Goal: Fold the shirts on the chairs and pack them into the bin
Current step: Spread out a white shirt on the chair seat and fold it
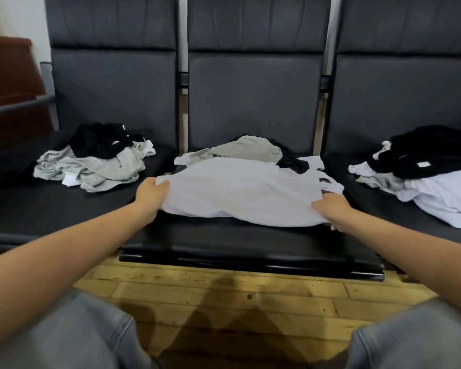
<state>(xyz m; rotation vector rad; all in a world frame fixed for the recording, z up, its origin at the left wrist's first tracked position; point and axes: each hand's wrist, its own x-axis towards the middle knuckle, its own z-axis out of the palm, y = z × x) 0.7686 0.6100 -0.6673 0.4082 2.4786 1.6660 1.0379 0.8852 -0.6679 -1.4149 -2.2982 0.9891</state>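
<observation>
White shirt spread on middle seat, front edge just short of the seat lip. Left hand pinching its left edge, thumb on top, fingers curled into cloth. Right hand gripping the right edge, fingers tucked under the fabric.

Likely trouble: uneven pull from the 2 hands, skewing the fold. Grey shirt and black shirt lying on the far part of the white one, so likely to drag along or spill off if lifted. Smooth seat, so cloth could slide toward the floor.

2 more heaps waiting: left pile, right pile. Bin not in view.

Writing: none readable. Small white tag on the right pile, too small to read; dark marks by the right hand unclear.
</observation>
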